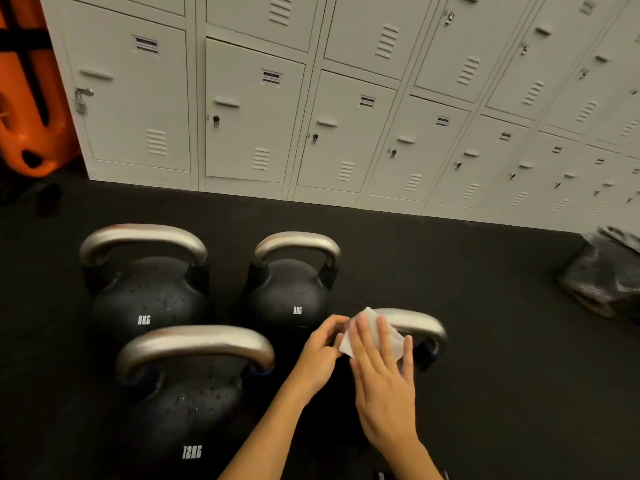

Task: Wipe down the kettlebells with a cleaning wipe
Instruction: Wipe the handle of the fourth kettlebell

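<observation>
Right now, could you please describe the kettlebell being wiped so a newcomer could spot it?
On the black floor before the lockers stand four kettlebells. It is the near right one, the only one with a white wipe on its handle.

Fourth kettlebell (420, 327): body hidden behind both hands; only the right part of its steel handle shows, so its weight marking cannot be read. The white wipe (372, 336) is partly covered by the fingers of the right hand (382, 382); its lower edge is not visible. The left hand (320, 355) covers the handle's left end. 12KG kettlebell (188, 403): base cut off by the bottom edge. Both forearms run out of frame at the bottom. Locker labels (271, 77): text too small to read. Orange object (29, 98): cut off by the left edge. Dark bag (604, 275): cut off by the right edge, contents indistinct.
</observation>
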A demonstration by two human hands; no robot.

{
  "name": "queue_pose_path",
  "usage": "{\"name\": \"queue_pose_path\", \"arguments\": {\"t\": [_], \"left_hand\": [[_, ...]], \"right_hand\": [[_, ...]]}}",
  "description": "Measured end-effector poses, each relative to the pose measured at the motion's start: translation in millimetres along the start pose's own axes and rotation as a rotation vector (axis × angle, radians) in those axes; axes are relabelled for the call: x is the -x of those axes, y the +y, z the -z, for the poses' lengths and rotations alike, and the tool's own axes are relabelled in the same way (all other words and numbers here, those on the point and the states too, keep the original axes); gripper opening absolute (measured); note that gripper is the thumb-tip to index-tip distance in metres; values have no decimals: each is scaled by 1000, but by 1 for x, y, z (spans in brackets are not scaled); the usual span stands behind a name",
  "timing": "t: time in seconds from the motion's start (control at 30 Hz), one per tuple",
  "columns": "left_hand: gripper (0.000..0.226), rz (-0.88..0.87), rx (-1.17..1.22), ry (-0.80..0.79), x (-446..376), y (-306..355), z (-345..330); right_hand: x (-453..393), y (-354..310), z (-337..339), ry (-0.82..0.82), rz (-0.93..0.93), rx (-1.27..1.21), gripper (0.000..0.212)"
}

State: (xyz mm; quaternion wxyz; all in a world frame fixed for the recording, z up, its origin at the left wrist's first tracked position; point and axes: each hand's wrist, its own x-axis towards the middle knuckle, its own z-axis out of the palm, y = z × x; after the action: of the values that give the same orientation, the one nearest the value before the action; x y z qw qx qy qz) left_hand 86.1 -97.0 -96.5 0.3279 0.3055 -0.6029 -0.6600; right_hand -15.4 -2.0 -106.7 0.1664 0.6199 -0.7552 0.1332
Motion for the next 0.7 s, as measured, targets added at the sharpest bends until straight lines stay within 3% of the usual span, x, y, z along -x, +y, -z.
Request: {"name": "queue_pose_path", "arguments": {"t": [0.07,0.2,0.43,0.57,0.7], "left_hand": [[30,29,32,13,1,0,0],[35,58,28,39,-1,-2,0],[33,42,10,75,-2,-3,-4],[29,53,92,90,0,1,-7],[32,162,98,176,-7,14,-13]], "right_hand": [[9,2,-11,-42,117,44,51],[17,14,-14,-33,126,111,52],[5,13,3,120,-292,-80,52],[-18,0,14,48,-95,-29,53],[-33,8,25,28,-115,-49,55]]}}
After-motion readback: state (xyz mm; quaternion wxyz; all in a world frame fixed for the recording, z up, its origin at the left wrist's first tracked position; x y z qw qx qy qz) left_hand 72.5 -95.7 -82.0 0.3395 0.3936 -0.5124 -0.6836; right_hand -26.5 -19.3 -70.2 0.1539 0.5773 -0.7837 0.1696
